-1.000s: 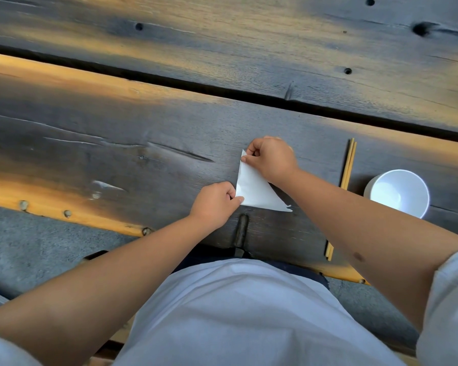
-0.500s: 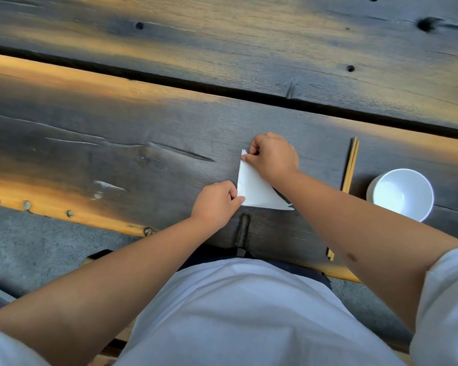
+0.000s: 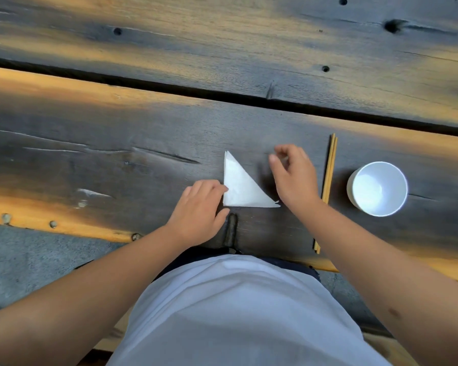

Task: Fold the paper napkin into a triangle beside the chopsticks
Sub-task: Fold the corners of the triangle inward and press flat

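A white paper napkin (image 3: 241, 187) lies flat on the dark wooden table as a folded triangle, its point toward the far side. My left hand (image 3: 200, 210) rests at the napkin's near-left corner, fingertips touching its edge. My right hand (image 3: 292, 178) hovers just right of the napkin, fingers loosely curled and apart, holding nothing. A pair of wooden chopsticks (image 3: 329, 175) lies to the right of that hand, running from far to near, partly hidden under my right forearm.
A white bowl (image 3: 378, 188) stands right of the chopsticks. The table (image 3: 117, 165) has a dark gap between planks on the far side, and its near edge runs just before my body. Grey floor shows at the lower left.
My right hand has let go of the napkin's top corner and moved right, off the paper. The whole triangle now shows flat. My left hand stays at the near-left corner.
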The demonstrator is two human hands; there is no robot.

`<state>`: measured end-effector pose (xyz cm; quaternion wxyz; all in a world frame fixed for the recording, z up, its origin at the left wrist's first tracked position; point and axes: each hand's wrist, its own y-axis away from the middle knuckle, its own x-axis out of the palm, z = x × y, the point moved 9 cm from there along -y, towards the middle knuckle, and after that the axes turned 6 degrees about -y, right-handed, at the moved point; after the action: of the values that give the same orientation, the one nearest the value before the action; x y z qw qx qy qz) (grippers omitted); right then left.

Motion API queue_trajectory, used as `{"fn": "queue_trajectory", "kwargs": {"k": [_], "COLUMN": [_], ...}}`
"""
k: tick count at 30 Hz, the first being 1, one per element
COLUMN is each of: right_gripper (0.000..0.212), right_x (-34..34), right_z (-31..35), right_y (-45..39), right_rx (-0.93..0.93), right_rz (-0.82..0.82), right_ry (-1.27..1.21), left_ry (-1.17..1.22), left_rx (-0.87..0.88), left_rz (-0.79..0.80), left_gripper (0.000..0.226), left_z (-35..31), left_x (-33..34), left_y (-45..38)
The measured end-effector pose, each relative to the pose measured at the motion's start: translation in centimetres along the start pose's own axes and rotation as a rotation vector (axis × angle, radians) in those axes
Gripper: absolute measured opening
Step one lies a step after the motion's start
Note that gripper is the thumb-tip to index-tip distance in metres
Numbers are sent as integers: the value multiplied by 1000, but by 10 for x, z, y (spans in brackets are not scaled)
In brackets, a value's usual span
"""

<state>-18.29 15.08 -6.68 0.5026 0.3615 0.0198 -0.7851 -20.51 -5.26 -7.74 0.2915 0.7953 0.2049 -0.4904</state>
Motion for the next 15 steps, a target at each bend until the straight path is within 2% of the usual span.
{"fn": "queue_trajectory", "kwargs": {"k": [4, 7, 11, 15], "right_gripper": [41, 63, 79, 80], "right_x": [9, 44, 63, 62], "right_z": [3, -12, -45, -63], "right_y": [72, 115, 121, 112], "right_rx": [-381, -571, -488, -404], "right_rz": [164, 370, 493, 546], "right_ry": [489, 695, 799, 856], "left_ry": [-288, -359, -394, -415], "left_rx": [237, 273, 182, 151], "left_rz": [107, 198, 291, 298], "left_gripper": [72, 79, 83, 84], "left_z": [-21, -25, -11, -4], "left_x": [20, 36, 49, 52], "left_y": [0, 0, 3, 5]}}
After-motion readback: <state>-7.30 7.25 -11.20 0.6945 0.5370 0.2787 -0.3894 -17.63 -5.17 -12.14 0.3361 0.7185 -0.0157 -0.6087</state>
